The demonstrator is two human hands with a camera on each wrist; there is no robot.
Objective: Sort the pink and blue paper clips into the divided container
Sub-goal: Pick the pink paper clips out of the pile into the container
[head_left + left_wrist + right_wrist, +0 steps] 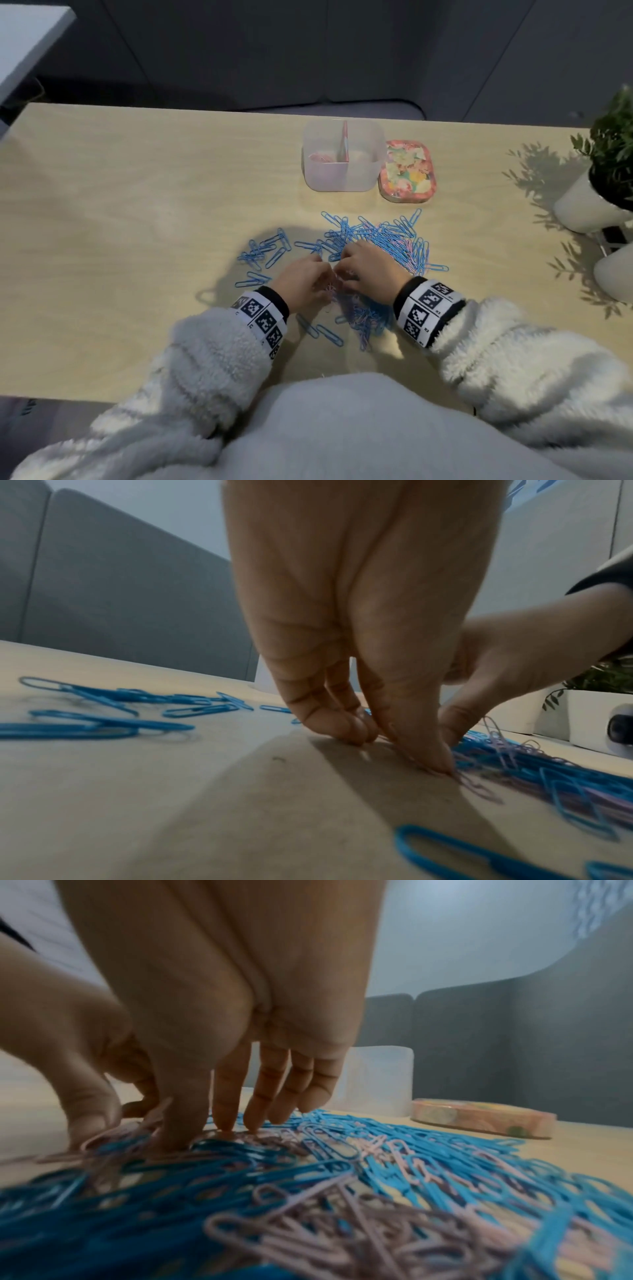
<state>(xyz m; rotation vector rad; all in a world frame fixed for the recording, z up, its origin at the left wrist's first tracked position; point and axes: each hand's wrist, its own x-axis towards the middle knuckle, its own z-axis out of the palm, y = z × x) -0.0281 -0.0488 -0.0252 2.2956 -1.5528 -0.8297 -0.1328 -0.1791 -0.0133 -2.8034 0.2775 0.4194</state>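
A heap of blue and pink paper clips [380, 240] lies mid-table. My two hands meet at its near left edge. My left hand [323, 274] is bent down, with its fingertips [356, 737] on the wood, and it pinches a few pink paper clips [103, 1134] under the thumb. My right hand [344, 258] rests straight fingers [253, 1115] and the thumb on the heap, holding nothing that I can see. The translucent divided container [342, 178] stands beyond the heap, with some pink clips in its left half.
A floral lid [407, 171] lies just right of the container. A separate group of blue clips [265, 250] sits left of the hands. Two more blue clips [329, 334] lie near me. White plant pots [589, 202] stand at the right edge.
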